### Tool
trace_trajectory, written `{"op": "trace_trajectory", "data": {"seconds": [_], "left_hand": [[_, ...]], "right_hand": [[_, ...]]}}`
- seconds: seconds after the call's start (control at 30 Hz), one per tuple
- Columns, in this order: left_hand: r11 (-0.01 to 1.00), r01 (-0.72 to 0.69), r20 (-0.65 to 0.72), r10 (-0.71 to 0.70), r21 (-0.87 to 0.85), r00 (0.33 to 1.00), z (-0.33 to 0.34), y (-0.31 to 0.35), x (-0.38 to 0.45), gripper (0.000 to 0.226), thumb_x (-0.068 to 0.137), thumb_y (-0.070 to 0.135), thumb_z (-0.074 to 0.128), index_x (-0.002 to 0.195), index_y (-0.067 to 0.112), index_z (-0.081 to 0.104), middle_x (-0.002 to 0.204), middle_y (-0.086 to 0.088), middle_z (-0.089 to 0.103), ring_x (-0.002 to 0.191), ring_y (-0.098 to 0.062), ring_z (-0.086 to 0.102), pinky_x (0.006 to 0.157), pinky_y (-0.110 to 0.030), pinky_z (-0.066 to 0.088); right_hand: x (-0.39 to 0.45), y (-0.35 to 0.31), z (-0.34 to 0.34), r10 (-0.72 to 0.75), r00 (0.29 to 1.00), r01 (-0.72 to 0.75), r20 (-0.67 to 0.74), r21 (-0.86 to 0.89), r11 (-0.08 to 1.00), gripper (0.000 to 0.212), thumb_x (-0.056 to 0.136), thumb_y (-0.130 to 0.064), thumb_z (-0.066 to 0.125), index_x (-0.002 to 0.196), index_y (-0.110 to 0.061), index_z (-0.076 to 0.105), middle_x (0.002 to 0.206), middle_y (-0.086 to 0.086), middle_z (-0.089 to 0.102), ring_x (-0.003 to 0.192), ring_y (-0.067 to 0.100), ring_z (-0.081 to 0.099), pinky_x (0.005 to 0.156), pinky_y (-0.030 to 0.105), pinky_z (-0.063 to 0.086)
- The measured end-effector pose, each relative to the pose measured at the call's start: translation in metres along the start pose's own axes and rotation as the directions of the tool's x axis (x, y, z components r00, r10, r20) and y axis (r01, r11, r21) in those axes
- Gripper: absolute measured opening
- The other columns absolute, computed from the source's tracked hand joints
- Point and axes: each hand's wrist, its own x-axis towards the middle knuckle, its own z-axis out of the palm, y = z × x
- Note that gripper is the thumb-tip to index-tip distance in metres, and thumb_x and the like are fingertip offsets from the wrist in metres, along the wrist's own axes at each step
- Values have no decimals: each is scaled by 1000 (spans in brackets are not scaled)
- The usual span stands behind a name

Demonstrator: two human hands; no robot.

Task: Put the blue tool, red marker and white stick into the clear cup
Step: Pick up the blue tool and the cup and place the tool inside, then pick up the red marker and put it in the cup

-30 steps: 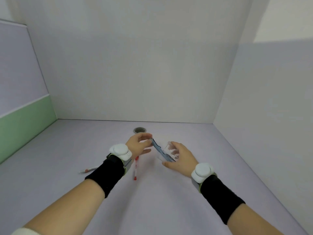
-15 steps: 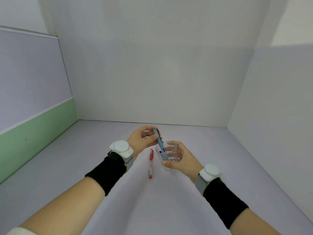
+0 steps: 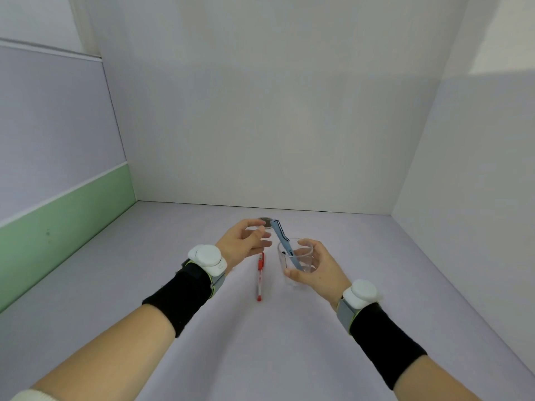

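Observation:
The blue tool (image 3: 282, 238), a light-blue pen with a black clip, stands tilted inside the clear cup (image 3: 295, 260), its top leaning left over the rim. My right hand (image 3: 315, 270) is wrapped around the cup and holds it just above the table. Just left of the tool, my left hand (image 3: 244, 241) has its fingers spread and holds nothing. The red marker (image 3: 260, 277) lies on the table between my hands, pointing toward me. The white stick is out of view.
A small dark round disc (image 3: 265, 221) lies on the table behind my left hand. White walls close the table (image 3: 289, 342) at the back and right; a green and lilac panel (image 3: 58, 212) stands on the left.
My left hand has let go of the blue tool, which now rests in the cup. The view has shifted left, and the white stick seen earlier on the left is gone from the frame.

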Motion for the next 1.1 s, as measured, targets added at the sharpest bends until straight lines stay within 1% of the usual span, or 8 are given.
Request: {"op": "trace_trajectory", "data": {"seconds": [0.13,0.27,0.4,0.5,0.63,0.9,1.0,1.1], "left_hand": [[993,70,-28,-68,98,997,-8,-11,1,23,95,13,58,117,6,59,103,-14,70,88,-22,71,71,-20,60],[968,90,-20,-88,235,996,-14,-26,4,17,91,8,62,107,7,63,93,-13,70,76,-14,71,65,-17,58],[920,101,-29,-98,378,995,-15,-36,8,21,88,15,68,107,7,64,86,-9,72,65,-7,70,58,-18,57],[919,141,-41,-135,367,990,-14,-40,9,25,87,18,69,108,5,63,81,-6,72,52,-2,66,50,-16,53],[872,180,-112,-144,456,983,-15,-46,12,26,83,32,72,101,15,64,75,-6,71,36,-3,53,42,-16,44],[852,268,-163,-216,450,963,-12,-52,19,37,80,35,74,99,6,64,56,1,65,36,-10,49,37,-16,37],[841,298,-171,-247,451,954,-12,-52,22,35,80,38,73,95,7,65,46,5,61,32,-9,45,34,-14,34],[810,303,-160,-257,502,953,-12,-53,28,29,78,40,74,82,13,64,54,1,64,38,-12,48,42,-17,39]], "right_hand": [[5,8,-3,6,1000,-6,-21,-11,1000,74,61,-36,90,123,-32,50,120,-2,64,117,16,61,105,41,48],[9,13,-3,15,1000,-16,-24,-27,999,71,67,-26,89,124,-27,48,121,3,63,116,19,60,97,29,47],[14,16,-2,22,1000,-22,-12,-42,999,71,67,-27,89,124,-27,47,120,-1,63,114,16,60,99,32,48],[16,20,-3,20,1000,-20,2,-44,999,70,68,-28,89,123,-29,47,118,-5,64,112,17,62,98,35,49],[18,22,-2,16,1000,-15,27,-26,1000,66,69,-26,88,120,-32,46,120,-5,63,113,20,62,93,35,52],[19,27,-3,26,999,-28,48,40,999,66,73,-15,86,124,-26,46,117,-7,62,112,16,62,91,30,53],[21,28,-4,29,997,-33,76,54,998,65,73,-11,85,122,-28,46,118,-4,61,101,4,66,90,27,54],[22,30,-5,29,995,-36,97,72,997,66,75,-8,83,126,-25,45,120,0,61,101,10,68,95,31,54]]}}
